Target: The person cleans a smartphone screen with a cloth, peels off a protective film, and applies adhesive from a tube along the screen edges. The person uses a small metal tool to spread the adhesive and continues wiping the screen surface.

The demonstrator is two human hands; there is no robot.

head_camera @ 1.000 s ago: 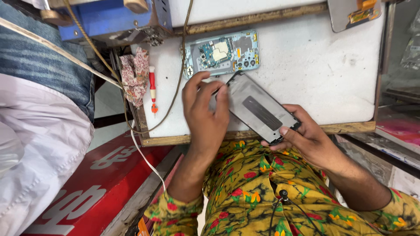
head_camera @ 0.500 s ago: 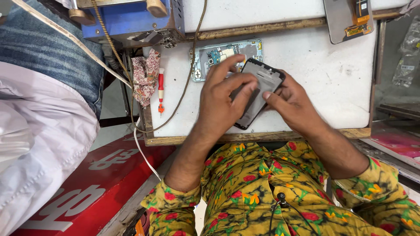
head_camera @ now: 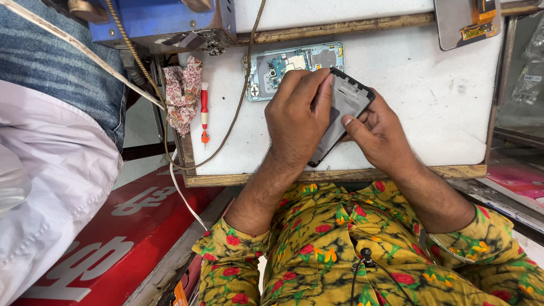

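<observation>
In the head view, the left hand (head_camera: 297, 122) lies over a dark grey phone panel (head_camera: 344, 110), fingers bent across its upper half, and the right hand (head_camera: 379, 136) holds the same panel from the right side, the thumb pressing on its face; both grips are closed on the panel. The panel is tilted, its lower corner close to the front edge of the white table (head_camera: 430, 102), and it is just beside an open phone body (head_camera: 277, 68) with a bare circuit board, which lies flat at the back of the table. I think the main risk is that the panel slips or bends: it is thin, it is held mostly at the edges, and pressure from the thumb in the middle can crack it or harm a thin cable if one is on the hidden side. The left fingers are also very near the open phone body, so a slip can knock the bare board. A red screwdriver (head_camera: 204, 110) and a patterned cloth (head_camera: 182, 93) hang at the left edge of the table, near a brown cable (head_camera: 241, 107). Compared with half a second ago, the hands sit almost in the same place, but the left fingers now cover more of the panel and the panel stands more upright in the picture.
</observation>
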